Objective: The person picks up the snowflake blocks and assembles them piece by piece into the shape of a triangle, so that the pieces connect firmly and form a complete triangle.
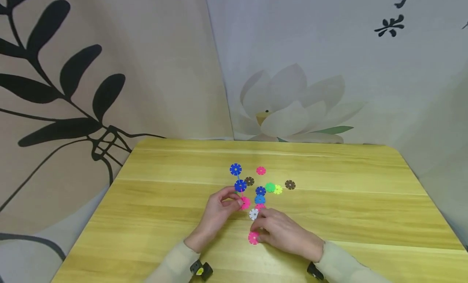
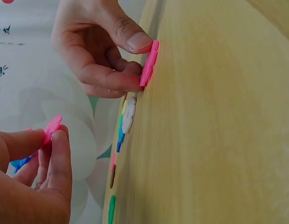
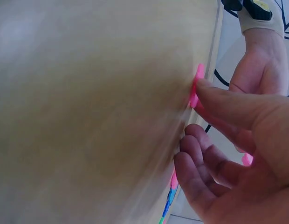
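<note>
My left hand [image 1: 213,214] pinches a pink notched plastic disc [image 1: 245,203] between thumb and fingers. Joined to that disc is a chain reaching away from me, with two dark blue discs [image 1: 240,186] and thin edge-on discs between them. Between the thumb and a finger of my right hand [image 1: 285,233] is another pink disc [image 1: 253,238], held on edge in the left wrist view. Just beyond the right fingers lie a white disc [image 1: 253,214] and a partly covered pink disc [image 1: 260,206].
Further off on the wooden table [image 1: 365,218] lie a light blue disc [image 1: 260,199], a dark blue one [image 1: 261,191], a green one [image 1: 270,187], a yellow one [image 1: 278,189], two brown ones [image 1: 290,184] and a pink one [image 1: 261,170]. A printed curtain [image 1: 175,72] hangs behind.
</note>
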